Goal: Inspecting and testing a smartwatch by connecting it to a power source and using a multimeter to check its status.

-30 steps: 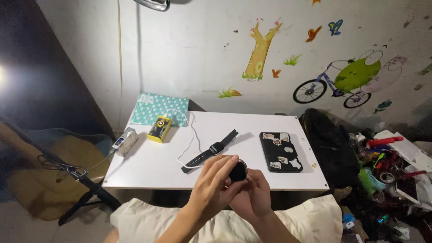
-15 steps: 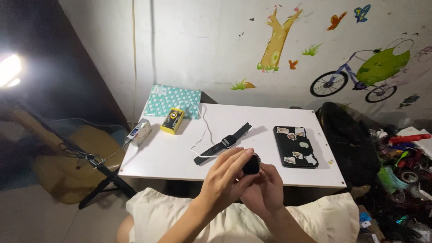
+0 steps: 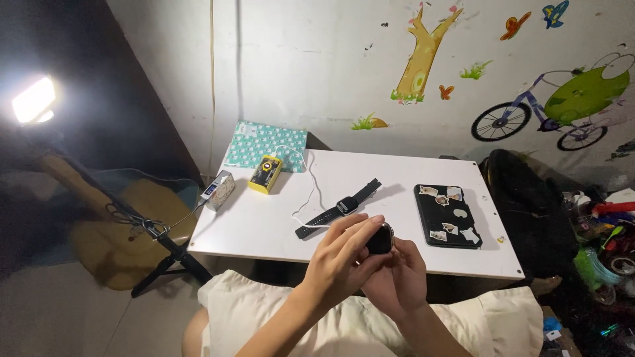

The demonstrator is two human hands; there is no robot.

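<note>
Both hands meet just in front of the near edge of the white tabletop, above the person's lap. The left hand curls its fingers over the top of a small dark watch body, its grip closed on it from the left and above. The right hand cups the same watch body from below and from the right, fingers bent around it, so the piece is held between the two hands and not resting on the tabletop.

On the tabletop, just beyond the hands, lies a black watch with its strap stretched out at a slant, with a thin white cable running past it toward the far side. To the right of it sits a flat black case with light stickers on its face. Further back on the left are a yellow box and, behind it, a teal patterned packet against the wall. A small grey box sits at the left edge of the tabletop.

A bright lamp on a stand shines at far left. The wall behind carries painted decals of a tree and a bicycle.
</note>
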